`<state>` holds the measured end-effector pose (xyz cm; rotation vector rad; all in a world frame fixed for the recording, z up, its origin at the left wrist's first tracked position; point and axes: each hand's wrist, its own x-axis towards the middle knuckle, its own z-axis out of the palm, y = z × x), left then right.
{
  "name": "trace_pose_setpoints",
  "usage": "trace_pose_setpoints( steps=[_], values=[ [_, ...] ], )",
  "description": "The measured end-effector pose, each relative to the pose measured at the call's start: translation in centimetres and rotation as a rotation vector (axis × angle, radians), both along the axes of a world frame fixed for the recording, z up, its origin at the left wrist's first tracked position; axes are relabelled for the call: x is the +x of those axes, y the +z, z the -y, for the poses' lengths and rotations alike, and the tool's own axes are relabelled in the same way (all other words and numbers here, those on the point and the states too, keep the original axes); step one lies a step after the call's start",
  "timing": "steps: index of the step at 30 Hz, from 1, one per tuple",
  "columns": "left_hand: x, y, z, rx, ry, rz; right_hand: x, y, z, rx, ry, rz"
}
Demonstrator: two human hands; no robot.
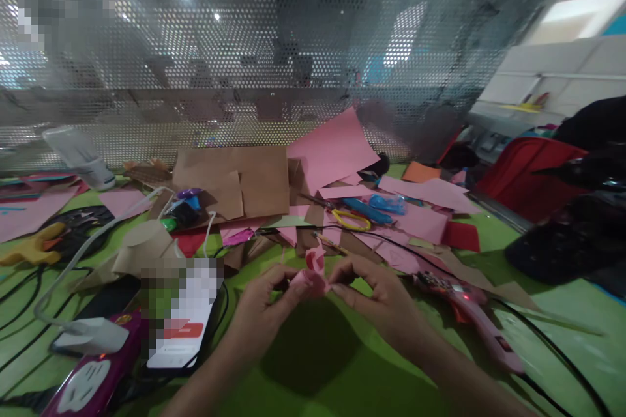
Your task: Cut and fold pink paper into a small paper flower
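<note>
A curled strip of pink paper [317, 284] hangs between my two hands just above the green table. My left hand [271, 303] pinches its rolled left end between thumb and fingers. The right end of the same strip sits in the fingertips of my right hand [364, 287]. A loose curl of the paper rises between the hands. Beyond my fingers lie yellow-handled scissors [351, 219] among pink paper scraps [415, 221]. To the right of my right hand rests a pink corded tool [482, 326] with a small red light.
A phone [188, 319] and a purple power strip [92, 374] with a white plug lie at left. Brown cardboard [232, 176] and a large pink sheet [337, 146] stand before a perforated metal screen [254, 32]. A black cable [552, 335] crosses the right side.
</note>
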<state>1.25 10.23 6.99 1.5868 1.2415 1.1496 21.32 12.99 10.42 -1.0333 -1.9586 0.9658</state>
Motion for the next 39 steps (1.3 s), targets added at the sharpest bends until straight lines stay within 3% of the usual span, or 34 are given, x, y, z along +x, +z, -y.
trace_pose_setpoints(
  steps=[6,9,11,13,17,20,24,28,34,39],
  values=[
    [1.2,-0.3,0.2,-0.163,0.037,0.211,0.0,-0.4,-0.2,0.045,0.088,-0.045],
    [1.8,-0.3,0.2,-0.238,0.142,0.171,0.5,-0.3,-0.5,0.091,0.011,-0.079],
    [2.1,-0.1,-0.2,-0.224,0.156,0.051,1.2,0.1,-0.9,0.105,-0.087,-0.130],
    [2.3,0.1,-0.7,-0.108,0.066,-0.160,1.9,0.4,-1.4,0.084,-0.152,-0.201],
    [2.8,-0.2,-2.0,0.169,-0.014,-0.731,2.8,0.2,-2.2,-0.071,-0.145,-0.335],
    [3.3,-1.0,-2.7,0.227,0.045,-0.876,2.8,-0.2,-2.3,-0.124,-0.142,-0.364],
    [4.0,-1.7,-3.9,0.193,0.199,-0.843,2.6,-0.1,-2.1,-0.141,-0.125,-0.384],
    [4.2,-1.9,-5.1,0.202,0.241,-0.841,2.6,0.1,-2.0,-0.161,-0.120,-0.414],
    [2.8,-0.4,-4.3,0.237,0.327,-0.753,2.5,0.3,-1.9,-0.165,-0.086,-0.432],
    [2.2,1.5,-3.0,0.141,0.292,-0.231,2.4,0.5,-1.4,-0.031,-0.188,-0.369]
  ],
)
